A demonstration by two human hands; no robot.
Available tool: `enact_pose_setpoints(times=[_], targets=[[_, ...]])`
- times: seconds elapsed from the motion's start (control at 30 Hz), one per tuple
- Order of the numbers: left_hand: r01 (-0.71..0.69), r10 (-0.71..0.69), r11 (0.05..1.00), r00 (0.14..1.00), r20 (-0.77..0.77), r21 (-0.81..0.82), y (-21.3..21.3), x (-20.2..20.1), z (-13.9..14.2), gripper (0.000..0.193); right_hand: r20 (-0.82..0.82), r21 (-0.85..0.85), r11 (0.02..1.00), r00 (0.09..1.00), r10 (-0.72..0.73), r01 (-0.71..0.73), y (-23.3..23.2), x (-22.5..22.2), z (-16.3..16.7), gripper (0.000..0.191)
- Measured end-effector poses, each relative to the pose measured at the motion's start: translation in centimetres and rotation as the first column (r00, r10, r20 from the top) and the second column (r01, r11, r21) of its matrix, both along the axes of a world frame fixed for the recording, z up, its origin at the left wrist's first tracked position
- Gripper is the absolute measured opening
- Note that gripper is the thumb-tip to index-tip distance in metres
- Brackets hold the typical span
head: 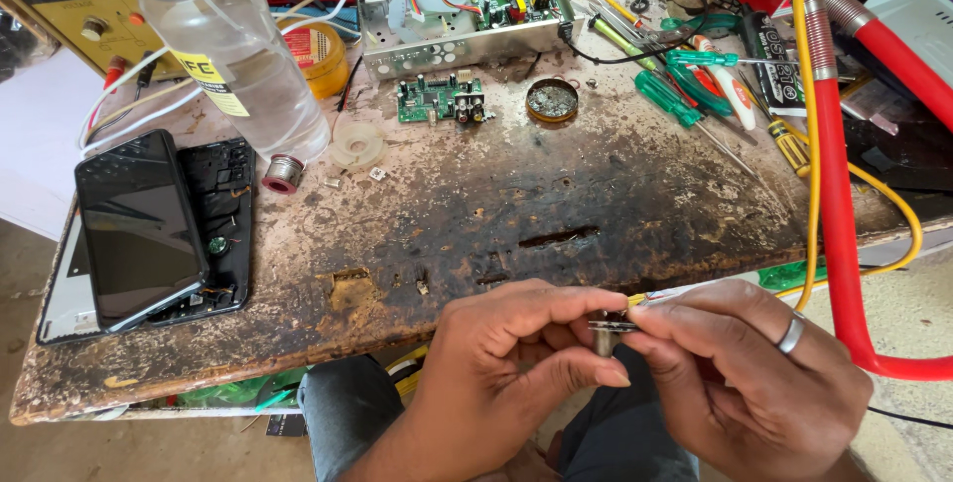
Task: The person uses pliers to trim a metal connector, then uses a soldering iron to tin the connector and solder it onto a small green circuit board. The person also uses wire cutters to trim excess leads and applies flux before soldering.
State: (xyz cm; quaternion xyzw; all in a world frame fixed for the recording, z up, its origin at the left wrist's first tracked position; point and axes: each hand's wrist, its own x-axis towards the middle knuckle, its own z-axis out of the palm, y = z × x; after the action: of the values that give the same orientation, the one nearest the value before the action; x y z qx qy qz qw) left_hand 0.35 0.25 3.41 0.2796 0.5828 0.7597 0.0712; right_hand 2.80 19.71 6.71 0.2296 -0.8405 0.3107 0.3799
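Both my hands meet just below the workbench's front edge, over my lap. My left hand (506, 363) pinches a small metal part (608, 331), a flat piece with a short grey cylinder hanging under it. My right hand (754, 373), with a ring on one finger, grips the same part from the right side with thumb and forefinger. A thin yellow wire (638, 297) shows right at my right fingertips. Most of the part is hidden by my fingers.
The worn wooden bench (556, 194) holds a dismantled phone (144, 229), a clear plastic bottle (233, 45), a small green circuit board (437, 100), an open metal chassis (462, 15), a round tin (552, 100) and several screwdrivers (685, 85). A red hose (839, 204) and yellow cable hang at the right.
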Motion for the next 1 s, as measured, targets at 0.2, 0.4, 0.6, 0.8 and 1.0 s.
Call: enact_pose_setpoints(times=[0.2,0.4,0.6,0.8,1.0], targets=[[0.078,-0.078,0.996,0.997,0.015,-0.045,-0.7,-0.1,0.4,0.037,-0.059,0.045,0.998,0.997,0.041,-0.038,0.3,0.1,-0.2,0.015],[0.203,-0.199,0.979,0.972,0.124,-0.018,-1.3,-0.6,0.5,0.036,-0.112,0.074,0.992,0.988,0.109,-0.102,0.8,-0.1,-0.1,0.017],[0.094,-0.090,0.995,0.985,0.146,-0.024,-0.6,-1.1,-0.3,0.040,-0.071,0.036,0.999,0.997,0.040,-0.038,0.4,-0.7,-1.3,0.020],[-0.016,-0.047,0.986,0.930,0.365,0.167,-0.1,-1.9,-1.3,0.045,0.160,-0.195,0.977,0.986,-0.056,0.087,1.0,-0.5,-2.3,0.033],[0.063,-0.183,0.957,0.887,0.424,0.282,-0.4,-1.7,-1.3,0.047,0.170,-0.231,0.972,0.983,0.069,-0.028,1.1,-1.4,-3.1,0.028]])
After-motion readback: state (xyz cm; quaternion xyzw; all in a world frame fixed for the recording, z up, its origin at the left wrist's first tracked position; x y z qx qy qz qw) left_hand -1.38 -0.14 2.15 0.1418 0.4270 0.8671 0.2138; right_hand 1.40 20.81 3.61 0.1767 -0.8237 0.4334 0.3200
